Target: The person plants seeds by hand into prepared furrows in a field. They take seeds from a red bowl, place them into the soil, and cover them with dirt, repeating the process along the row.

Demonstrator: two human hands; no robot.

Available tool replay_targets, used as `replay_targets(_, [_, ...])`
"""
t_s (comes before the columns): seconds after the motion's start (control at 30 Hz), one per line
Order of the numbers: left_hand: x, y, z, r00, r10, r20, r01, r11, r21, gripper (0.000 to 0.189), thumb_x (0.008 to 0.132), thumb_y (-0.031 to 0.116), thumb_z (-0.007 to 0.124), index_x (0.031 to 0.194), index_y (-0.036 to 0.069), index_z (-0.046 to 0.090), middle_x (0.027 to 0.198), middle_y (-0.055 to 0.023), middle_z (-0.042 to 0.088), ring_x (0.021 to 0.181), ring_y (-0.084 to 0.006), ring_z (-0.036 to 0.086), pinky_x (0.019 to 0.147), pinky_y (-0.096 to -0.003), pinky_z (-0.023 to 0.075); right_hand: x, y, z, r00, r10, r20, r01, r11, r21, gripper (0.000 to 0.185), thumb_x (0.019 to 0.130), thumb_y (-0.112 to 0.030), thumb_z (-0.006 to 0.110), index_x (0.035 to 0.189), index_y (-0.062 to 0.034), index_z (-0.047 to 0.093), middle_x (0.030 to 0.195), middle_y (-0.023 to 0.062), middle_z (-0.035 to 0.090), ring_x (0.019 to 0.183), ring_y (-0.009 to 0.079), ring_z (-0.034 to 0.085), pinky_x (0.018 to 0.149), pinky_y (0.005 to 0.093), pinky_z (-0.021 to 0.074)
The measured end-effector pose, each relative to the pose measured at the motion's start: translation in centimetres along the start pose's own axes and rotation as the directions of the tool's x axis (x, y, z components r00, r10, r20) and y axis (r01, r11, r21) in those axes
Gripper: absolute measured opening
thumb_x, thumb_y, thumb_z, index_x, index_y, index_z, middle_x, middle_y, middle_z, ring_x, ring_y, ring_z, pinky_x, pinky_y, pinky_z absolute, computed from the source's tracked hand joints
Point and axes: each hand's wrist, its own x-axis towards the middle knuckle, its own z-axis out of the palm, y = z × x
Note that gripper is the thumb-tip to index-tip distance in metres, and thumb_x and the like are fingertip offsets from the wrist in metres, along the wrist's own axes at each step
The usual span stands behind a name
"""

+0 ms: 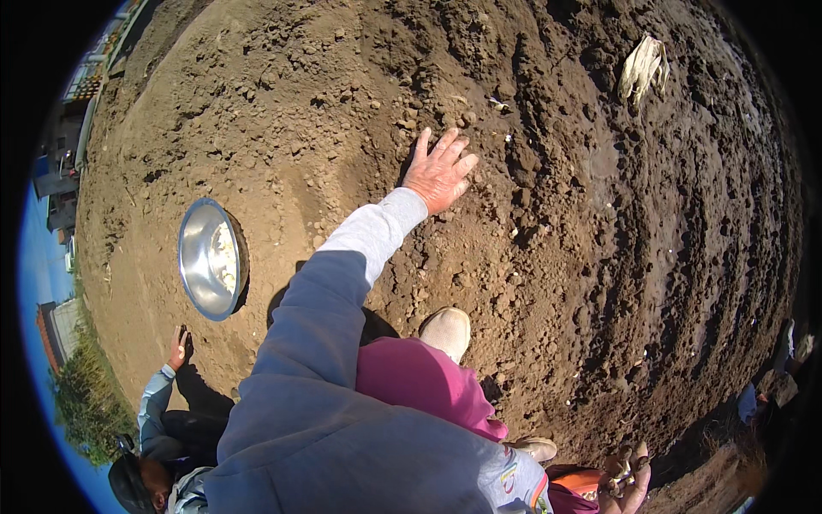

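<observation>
My left hand [442, 172] is palm down on the loose brown soil [359, 148], fingers spread, with no object visible in it. Small whitish pieces, which look like garlic cloves, lie scattered on the ground beyond its fingertips. At the lower right edge my right hand [624, 483] is turned up with soiled fingers, curled around several pale cloves. Beside it is an orange container or bag [573, 477] with pale pieces inside, partly hidden by my clothes. To the left, a steel bowl [209, 258] rests on the soil, holding more pale cloves.
A co-worker [157, 443] in a dark cap crouches at the lower left, one hand [179, 347] near the ground. My shoe [446, 333] stands on the soil. A dry husk-like bundle [644, 67] lies at the upper right, near long furrows. Buildings and a bush [90, 398] are at the far left.
</observation>
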Motion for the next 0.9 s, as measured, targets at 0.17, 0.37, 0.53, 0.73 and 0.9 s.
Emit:
replay_targets(0.17, [3.7,-6.1,-0.3,0.977,-0.193,-0.086,0.207,0.955,0.212,0.041,0.081,0.028,0.064,0.118,0.019,0.049,0.137,-0.0085,0.037,0.137,-0.0303,0.024,0.111,-0.0584,0.0097,-0.2,0.2,0.4,1.0,-0.011,-0.011,0.01,1.0,-0.023,0.04,0.088,-0.024,0.06,0.124,-0.0078,0.052,0.099,0.011,0.062,0.072,0.0207,0.058,0.043,0.0264,0.0521])
replay_targets(0.37, [8.1,-4.5,0.4,0.786,-0.581,-0.211,0.508,0.802,-0.315,0.056,0.082,0.034,0.063,0.132,0.016,0.044,0.136,-0.014,0.036,0.129,-0.0321,0.032,0.106,-0.0522,0.0226,-1.8,0.3,0.5,0.999,-0.018,-0.036,0.016,0.999,-0.038,0.039,0.087,-0.024,0.061,0.122,-0.0086,0.053,0.099,0.0106,0.063,0.074,0.0212,0.059,0.043,0.027,0.0522])
replay_targets(0.53, [7.3,-1.3,1.2,0.851,-0.525,-0.023,0.506,0.83,-0.236,0.052,0.08,0.032,0.066,0.127,0.018,0.05,0.135,-0.0132,0.035,0.126,-0.0328,0.032,0.105,-0.0518,0.0247,-3.1,0.4,0.4,0.994,-0.051,-0.093,0.045,0.996,-0.072,0.038,0.085,-0.026,0.064,0.119,-0.0097,0.056,0.097,0.0092,0.064,0.074,0.0216,0.06,0.044,0.028,0.0527])
replay_targets(0.73, [7.4,0.8,-1.9,0.973,-0.185,-0.14,0.167,0.977,-0.13,0.037,0.079,0.03,0.065,0.113,0.016,0.06,0.116,-0.0041,0.057,0.113,-0.0237,0.047,0.097,-0.0426,0.0333,-3.1,0.0,1.6,0.971,-0.088,-0.221,0.094,0.995,0.02,0.033,0.086,-0.022,0.063,0.115,-0.0078,0.057,0.095,0.0074,0.065,0.083,0.0229,0.062,0.049,0.0289,0.0548])
replay_targets(0.9, [14.6,-0.3,-3.0,0.921,0.143,-0.361,-0.163,0.986,-0.025,0.024,0.081,0.021,0.063,0.106,0.018,0.064,0.111,0.0013,0.062,0.109,-0.0186,0.052,0.091,-0.0375,0.0397,-4.3,-0.1,3.4,0.994,-0.071,-0.086,0.074,0.997,0.035,0.028,0.087,-0.019,0.061,0.111,-0.0048,0.057,0.094,0.0091,0.065,0.085,0.0232,0.062,0.048,0.0287,0.0556])
